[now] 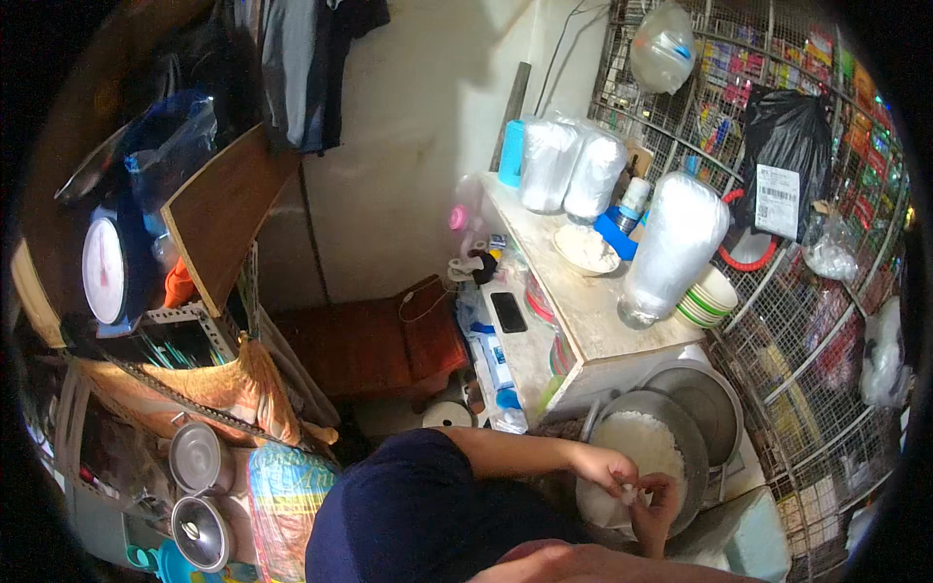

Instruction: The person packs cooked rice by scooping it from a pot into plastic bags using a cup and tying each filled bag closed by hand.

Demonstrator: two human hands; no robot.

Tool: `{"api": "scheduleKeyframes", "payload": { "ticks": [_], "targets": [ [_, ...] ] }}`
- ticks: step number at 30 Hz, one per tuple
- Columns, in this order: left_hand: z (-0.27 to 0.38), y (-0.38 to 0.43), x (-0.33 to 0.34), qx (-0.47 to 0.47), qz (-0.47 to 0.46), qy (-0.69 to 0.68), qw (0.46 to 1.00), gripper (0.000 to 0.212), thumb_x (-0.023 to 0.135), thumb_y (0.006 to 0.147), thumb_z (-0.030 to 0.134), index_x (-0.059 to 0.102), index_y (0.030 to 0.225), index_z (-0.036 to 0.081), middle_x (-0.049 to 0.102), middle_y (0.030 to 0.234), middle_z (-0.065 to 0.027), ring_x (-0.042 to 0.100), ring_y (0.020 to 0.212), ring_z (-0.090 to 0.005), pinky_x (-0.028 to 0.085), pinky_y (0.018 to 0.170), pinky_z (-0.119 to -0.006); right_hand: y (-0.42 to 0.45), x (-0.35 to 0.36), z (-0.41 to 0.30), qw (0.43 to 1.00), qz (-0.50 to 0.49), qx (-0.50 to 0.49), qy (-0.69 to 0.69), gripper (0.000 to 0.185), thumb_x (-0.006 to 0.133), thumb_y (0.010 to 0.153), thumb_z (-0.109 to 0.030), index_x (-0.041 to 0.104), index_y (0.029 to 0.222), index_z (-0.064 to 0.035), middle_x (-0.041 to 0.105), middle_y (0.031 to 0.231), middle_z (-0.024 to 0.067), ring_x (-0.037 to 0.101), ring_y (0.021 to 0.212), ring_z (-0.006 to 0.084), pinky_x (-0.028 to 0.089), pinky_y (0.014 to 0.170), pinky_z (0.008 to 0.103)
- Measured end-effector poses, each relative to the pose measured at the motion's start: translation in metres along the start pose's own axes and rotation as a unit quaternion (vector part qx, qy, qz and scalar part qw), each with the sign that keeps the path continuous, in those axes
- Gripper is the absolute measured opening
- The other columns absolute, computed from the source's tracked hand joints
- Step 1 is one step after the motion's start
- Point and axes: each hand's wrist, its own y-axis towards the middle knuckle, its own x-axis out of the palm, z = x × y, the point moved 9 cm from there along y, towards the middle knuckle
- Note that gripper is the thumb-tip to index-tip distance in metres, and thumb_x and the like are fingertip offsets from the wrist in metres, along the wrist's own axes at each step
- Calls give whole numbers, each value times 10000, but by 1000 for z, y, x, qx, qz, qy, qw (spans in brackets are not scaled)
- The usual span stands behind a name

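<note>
Over a large metal pot [696, 455] of white cooked rice [641, 433], my hands meet at the gathered top of a small clear plastic bag [606, 509]. The bag hangs below them, and its contents look white, like rice. My left hand [606, 468] pinches the twisted plastic from one side. Close against it, my right hand [656, 499] grips the other side with bent fingers. The fingers partly hide the bag's neck. A round metal lid [689, 397] leans behind the pot.
A white counter [503, 193] beyond the pot holds rolls of plastic bags [674, 240], a bowl of rice [587, 249] and stacked paper bowls [707, 297]. A phone [508, 312] lies on a lower shelf. Wire mesh [794, 364] borders the right. A light-green box [758, 535] stands near my right arm.
</note>
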Motion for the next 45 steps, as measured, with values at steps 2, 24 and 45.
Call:
{"api": "scheduleKeyframes", "payload": {
  "ticks": [2, 24, 45],
  "targets": [
    [-1, 1, -2, 16, 22, -7, 1000, 216, 618, 719, 110, 541, 873, -20, 553, 880, -117, 519, 878, -223, 400, 737, -326, -2, 0, 3, 999, 27, -11, -36, 280, 604, 634, -2, 434, 849, -58, 487, 798, 42, 465, 731, 126, 364, 659, 248],
    [8, -3, -15, -41, 183, -104, 977, 105, 543, 658, -76, 553, 738, -8, 571, 757, -58, 539, 721, -123, 426, 625, -257, -1, -2, -29, 990, -21, 1, -140, 279, 589, 633, 65, 455, 840, -68, 512, 771, 32, 474, 660, 110, 367, 561, 223],
    [11, 7, -16, -186, 106, 46, 976, 188, 599, 635, 27, 606, 822, 20, 589, 884, -80, 513, 924, -219, 324, 861, -323, -26, 6, -112, 861, 65, -295, -410, 145, 562, 644, -142, 489, 751, -77, 502, 776, 79, 490, 743, 262, 396, 662, 360]
  ]
}}
